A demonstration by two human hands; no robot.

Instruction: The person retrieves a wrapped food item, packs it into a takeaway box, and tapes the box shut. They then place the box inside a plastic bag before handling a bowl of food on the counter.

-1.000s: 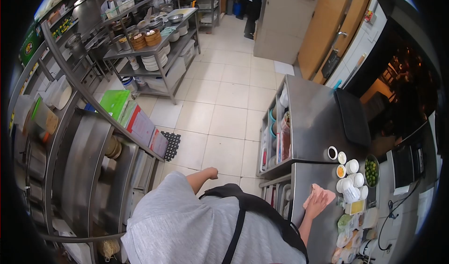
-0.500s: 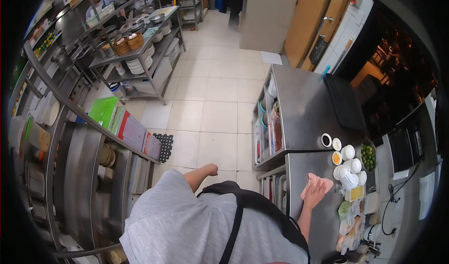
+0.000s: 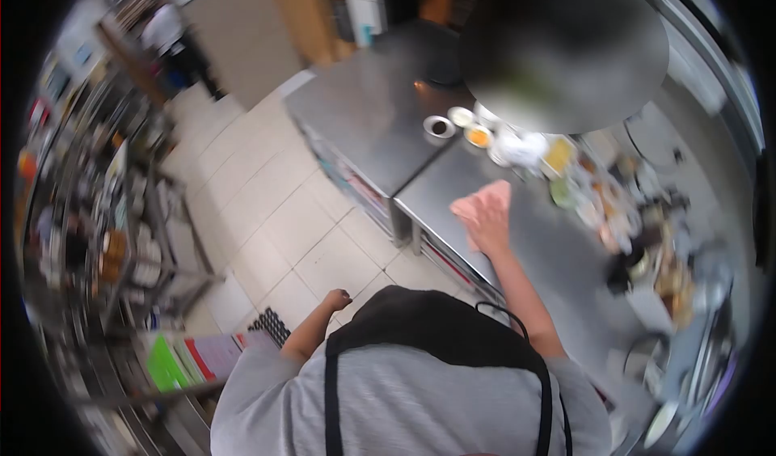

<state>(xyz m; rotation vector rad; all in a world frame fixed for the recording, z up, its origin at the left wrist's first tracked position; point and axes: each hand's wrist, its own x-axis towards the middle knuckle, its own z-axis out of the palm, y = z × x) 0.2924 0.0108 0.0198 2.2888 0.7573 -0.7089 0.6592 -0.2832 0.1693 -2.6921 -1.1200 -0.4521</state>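
My right hand lies on a pink cloth, pressing it to the steel counter near its front edge. The fingers reach over the cloth, which spreads out past them. Off the counter, my left hand hangs over the tiled floor with its fingers curled in; I see nothing in it. Beyond the cloth stand a white cup of dark liquid, a small bowl with orange contents and stacked white cups, somewhat blurred.
A large blurred grey round object fills the upper right, close to the camera. Packed food bags line the counter's back. Left are crowded shelves and green and red folders. A person stands at the far left.
My view has swung to the right, so the counter sits more centrally and the grey round object has come into view. My right hand stays on the cloth; my left stays curled.
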